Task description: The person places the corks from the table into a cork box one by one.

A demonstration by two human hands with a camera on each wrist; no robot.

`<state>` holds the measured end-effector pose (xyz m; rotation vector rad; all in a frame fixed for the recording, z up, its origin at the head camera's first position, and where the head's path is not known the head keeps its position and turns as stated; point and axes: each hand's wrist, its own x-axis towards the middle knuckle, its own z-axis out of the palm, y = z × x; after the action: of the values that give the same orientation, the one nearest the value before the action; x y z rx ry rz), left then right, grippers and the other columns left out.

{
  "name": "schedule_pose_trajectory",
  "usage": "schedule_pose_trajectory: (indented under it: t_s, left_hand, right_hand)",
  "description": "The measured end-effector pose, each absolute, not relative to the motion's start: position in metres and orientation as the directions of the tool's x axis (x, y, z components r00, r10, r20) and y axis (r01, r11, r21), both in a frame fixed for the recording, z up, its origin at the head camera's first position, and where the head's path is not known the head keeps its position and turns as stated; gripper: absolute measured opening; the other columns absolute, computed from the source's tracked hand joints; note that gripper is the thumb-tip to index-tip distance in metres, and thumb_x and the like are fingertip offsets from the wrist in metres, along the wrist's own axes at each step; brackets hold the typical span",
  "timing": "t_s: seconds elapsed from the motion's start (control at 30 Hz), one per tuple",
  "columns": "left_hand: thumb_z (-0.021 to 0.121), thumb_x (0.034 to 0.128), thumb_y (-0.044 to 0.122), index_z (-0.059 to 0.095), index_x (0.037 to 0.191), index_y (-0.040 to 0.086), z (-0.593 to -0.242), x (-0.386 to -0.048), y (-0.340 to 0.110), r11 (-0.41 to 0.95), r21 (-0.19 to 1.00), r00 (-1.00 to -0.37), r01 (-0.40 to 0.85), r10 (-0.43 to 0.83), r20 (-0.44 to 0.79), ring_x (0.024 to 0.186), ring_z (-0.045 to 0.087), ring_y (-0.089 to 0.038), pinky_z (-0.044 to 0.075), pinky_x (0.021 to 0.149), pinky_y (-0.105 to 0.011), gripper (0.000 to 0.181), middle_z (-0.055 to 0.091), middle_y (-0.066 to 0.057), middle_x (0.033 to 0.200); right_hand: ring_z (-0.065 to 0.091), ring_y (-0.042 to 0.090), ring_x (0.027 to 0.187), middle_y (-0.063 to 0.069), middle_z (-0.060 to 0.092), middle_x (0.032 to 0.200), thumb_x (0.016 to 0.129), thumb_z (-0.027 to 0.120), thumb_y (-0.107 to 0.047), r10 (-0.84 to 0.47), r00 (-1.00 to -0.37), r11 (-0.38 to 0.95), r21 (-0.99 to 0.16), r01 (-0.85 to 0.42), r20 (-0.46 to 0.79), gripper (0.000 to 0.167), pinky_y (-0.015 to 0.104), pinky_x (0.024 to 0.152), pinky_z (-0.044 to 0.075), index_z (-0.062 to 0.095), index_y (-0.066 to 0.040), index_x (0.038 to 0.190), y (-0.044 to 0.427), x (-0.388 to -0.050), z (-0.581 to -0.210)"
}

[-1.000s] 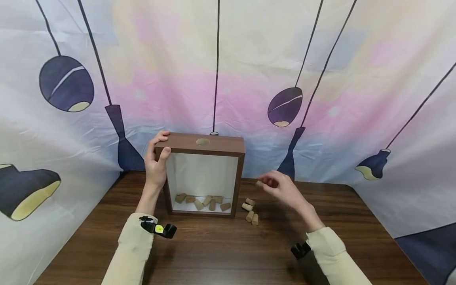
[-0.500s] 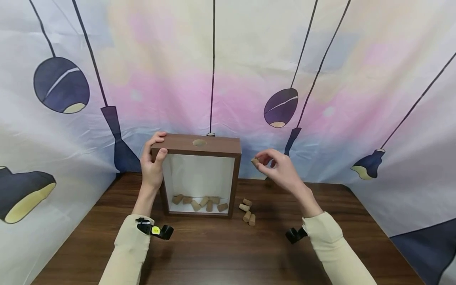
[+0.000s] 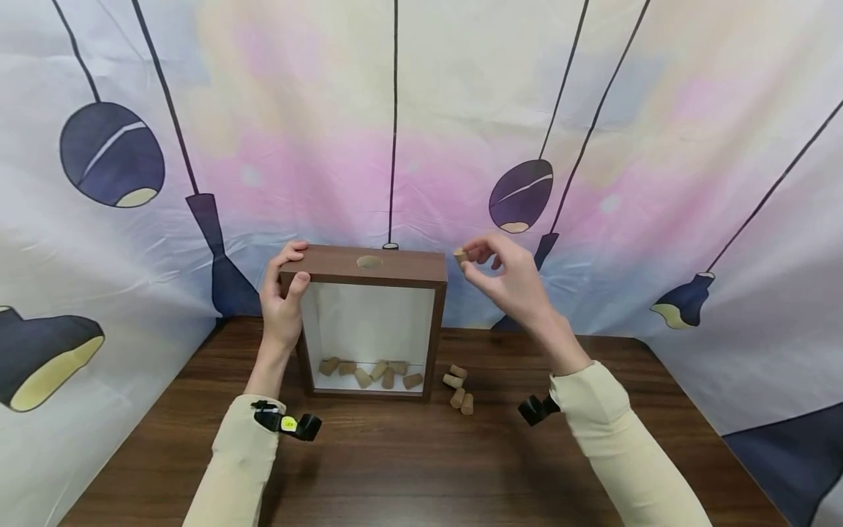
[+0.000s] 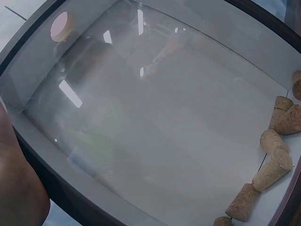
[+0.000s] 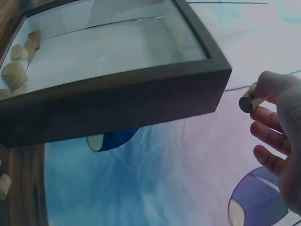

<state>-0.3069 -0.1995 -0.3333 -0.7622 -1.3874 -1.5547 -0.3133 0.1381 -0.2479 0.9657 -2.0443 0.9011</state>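
Note:
A brown wooden shadow box [image 3: 440,322] with a clear front stands upright on the table, a round hole [image 3: 370,261] in its top. Several corks [image 3: 363,378] lie on its floor, also visible in the left wrist view as corks [image 4: 272,170]. My left hand [image 3: 282,307] grips the box's upper left corner, thumb on the front edge and fingers over the top. My right hand [image 3: 510,278] pinches a cork [image 3: 460,255] between thumb and fingertips, just right of the box's top and apart from it; the right wrist view shows this cork [image 5: 249,100] too.
Several loose corks [image 3: 457,389] lie on the dark wooden table [image 3: 408,461] to the right of the box. Behind the table hangs a fabric backdrop [image 3: 342,146] printed with lamps. Small black cameras sit at both wrists.
My right hand has lifted the cork from near the loose corks up to the height of the box's top, moving slightly left. The left hand keeps its grip on the box.

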Motion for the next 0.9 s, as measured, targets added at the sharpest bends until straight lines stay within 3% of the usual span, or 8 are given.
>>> schedule_pose_trajectory:
  t_s: [0.37,0.9]
  left_hand:
    - [0.060,0.0988,0.017,0.048,0.116,-0.018,-0.332,-0.306,-0.199,0.034,0.426,-0.410,0.904,-0.216,0.886,0.136,0.042,-0.035,0.025,0.116,-0.037,0.042,0.054,-0.025,0.134]
    - [0.060,0.0990,0.018,0.048,0.117,-0.018,-0.333,-0.307,-0.198,0.036,0.422,-0.405,0.906,-0.219,0.888,0.136,0.041,-0.038,0.025,0.117,-0.037,0.042,0.053,-0.027,0.134]
  right_hand:
    - [0.060,0.017,0.087,0.007,0.070,0.093,0.089,0.073,-0.011,-0.378,-0.418,0.411,-0.255,-0.875,0.826,0.018,0.038,0.071,0.048,0.070,-0.007,0.106,0.104,-0.309,-0.222]
    - [0.061,0.018,0.084,0.003,0.070,0.094,0.090,0.072,-0.012,-0.486,-0.423,0.389,-0.244,-0.888,0.764,0.016,0.035,0.074,0.051,0.069,-0.008,0.105,0.054,-0.305,-0.215]
